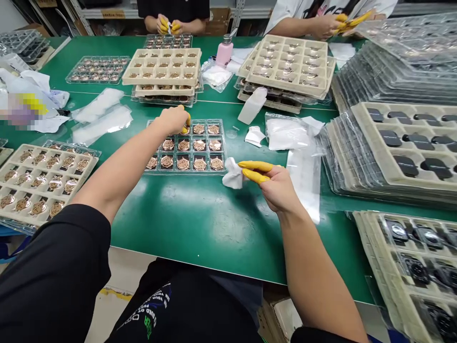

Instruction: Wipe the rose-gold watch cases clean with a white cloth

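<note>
My left hand (173, 120) reaches to the far left part of a clear plastic tray (224, 147). Its yellow-covered fingers curl down into the tray, and whatever they grip is hidden beneath them. Rows of rose-gold watch cases (199, 145) fill the compartments around it. Right of the tray, my right hand (274, 183) pinches a crumpled white wipe (233, 174) between fingers in yellow finger cots. The wipe hangs just above the green table (200, 214), close to the tray's near right corner.
A beige tray of similar cases (39, 178) stands left. Stacked trays (396, 157) crowd the right side. Beyond are more stacked trays (162, 66), a pink pump bottle (224, 51) and a bag of white wipes (287, 133). Two people work across the table.
</note>
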Available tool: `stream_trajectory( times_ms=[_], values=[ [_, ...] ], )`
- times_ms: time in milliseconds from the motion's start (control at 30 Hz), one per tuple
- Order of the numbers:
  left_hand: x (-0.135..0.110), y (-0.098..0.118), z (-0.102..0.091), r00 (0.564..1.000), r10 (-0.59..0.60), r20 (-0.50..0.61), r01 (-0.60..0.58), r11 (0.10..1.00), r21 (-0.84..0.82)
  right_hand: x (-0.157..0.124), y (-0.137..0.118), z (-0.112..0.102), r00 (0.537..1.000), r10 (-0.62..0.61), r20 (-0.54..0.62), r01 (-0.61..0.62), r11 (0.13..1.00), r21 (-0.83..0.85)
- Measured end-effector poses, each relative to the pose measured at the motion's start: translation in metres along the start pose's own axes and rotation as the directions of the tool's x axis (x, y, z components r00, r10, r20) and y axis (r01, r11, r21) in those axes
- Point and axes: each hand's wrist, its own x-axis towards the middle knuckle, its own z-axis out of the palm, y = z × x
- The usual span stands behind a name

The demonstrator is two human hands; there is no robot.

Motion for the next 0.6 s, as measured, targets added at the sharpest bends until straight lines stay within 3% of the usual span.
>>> stream_trajectory(
  times_ms=[100, 167, 233, 267, 300, 333, 367, 433, 500, 600],
  values=[
    [-0.001, -0.012, -0.003, 0.999, -0.023, 0.034, 0.020, 0.997, 0.076, 0.001, 0.003, 0.007, 0.998, -0.035, -0.047, 0.035, 0.999, 0.001],
    [-0.011, -0.006, -0.008, 0.999, -0.043, 0.001, 0.043, 0.998, 0.035, 0.003, 0.005, 0.009, 0.993, -0.073, -0.091, 0.072, 0.997, -0.010],
    [-0.033, 0.013, -0.007, 0.983, -0.063, -0.171, 0.042, 0.991, -0.125, 0.004, 0.007, 0.010, 0.987, -0.103, -0.124, 0.096, 0.994, -0.061],
    [-0.049, 0.027, -0.002, 0.951, -0.082, -0.298, 0.002, 0.966, -0.258, 0.004, 0.007, 0.010, 0.984, -0.116, -0.136, 0.104, 0.990, -0.090],
    [-0.067, 0.043, 0.007, 0.913, -0.105, -0.395, -0.088, 0.894, -0.440, 0.003, 0.007, 0.010, 0.980, -0.134, -0.147, 0.116, 0.986, -0.121],
    [-0.086, 0.060, 0.019, 0.900, -0.117, -0.419, -0.190, 0.760, -0.621, 0.001, 0.007, 0.011, 0.975, -0.158, -0.157, 0.134, 0.979, -0.153],
    [-0.106, 0.077, 0.034, 0.919, -0.100, -0.381, -0.253, 0.591, -0.766, -0.002, 0.006, 0.013, 0.968, -0.188, -0.164, 0.158, 0.971, -0.182],
    [-0.139, 0.104, 0.064, 0.960, -0.060, -0.274, -0.242, 0.313, -0.918, -0.009, 0.006, 0.019, 0.953, -0.265, -0.149, 0.231, 0.949, -0.213],
    [-0.161, 0.119, 0.088, 0.978, -0.013, -0.206, -0.198, 0.224, -0.954, -0.016, 0.007, 0.027, 0.928, -0.363, -0.087, 0.333, 0.911, -0.241],
    [-0.171, 0.122, 0.102, 0.980, 0.042, -0.192, -0.197, 0.268, -0.943, -0.020, 0.012, 0.036, 0.836, -0.541, 0.091, 0.526, 0.745, -0.410]
  ],
)
